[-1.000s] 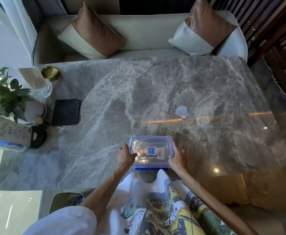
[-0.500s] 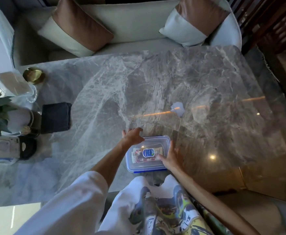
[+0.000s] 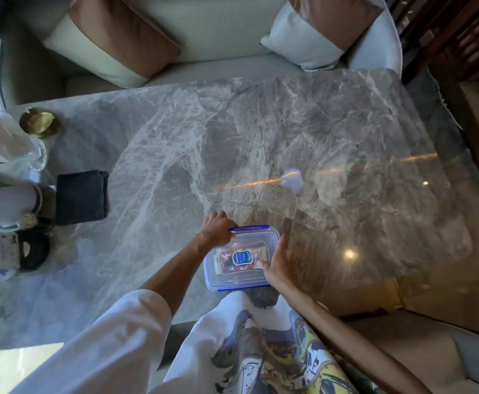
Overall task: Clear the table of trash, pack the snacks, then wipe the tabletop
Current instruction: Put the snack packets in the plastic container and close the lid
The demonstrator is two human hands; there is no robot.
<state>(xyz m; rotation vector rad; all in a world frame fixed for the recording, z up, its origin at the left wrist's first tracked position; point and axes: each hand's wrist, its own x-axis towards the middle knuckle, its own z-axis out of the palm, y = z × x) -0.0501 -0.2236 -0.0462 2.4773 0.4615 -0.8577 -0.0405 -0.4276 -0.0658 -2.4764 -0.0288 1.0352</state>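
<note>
Box [image 3: 239, 258] sits at the table's [image 3: 346, 123] near edge; left hand [image 3: 217, 228] curls round its far-left corner, right hand [image 3: 278, 265] rests flat, fingers straight, on its right side.

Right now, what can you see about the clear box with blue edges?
The box is clear plastic, rectangular; its lid is on, trimmed blue, with a blue clip at the far edge and a round blue label. Colourful packets show through. It lies flat at the near edge of the marble table. The left hand grips its far left corner; the right hand rests on its right side.
</note>
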